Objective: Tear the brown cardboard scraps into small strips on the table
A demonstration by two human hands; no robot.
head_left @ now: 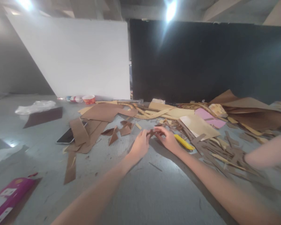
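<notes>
Near the middle of the grey table, my left hand (140, 144) and my right hand (166, 137) are close together, fingers bent. Between their fingertips is a small piece of brown paper (151, 133), gripped from both sides; its exact shape is partly covered by the fingers. Left of my left hand lie several folded brown paper pieces (112, 135), standing in small peaks. A yellow utility knife (184, 142), or a similar yellow-handled tool, rests just right of my right hand. Dark brown paper strips (215, 153) are heaped beyond it.
At left, a phone (66, 136) lies partly under brown sheets (93, 134). A magenta pouch (12, 195) sits at the near left corner. A red cup (89, 99) and a bottle (73, 99) lie along the back. Another person's arm (269, 153) reaches in from the right.
</notes>
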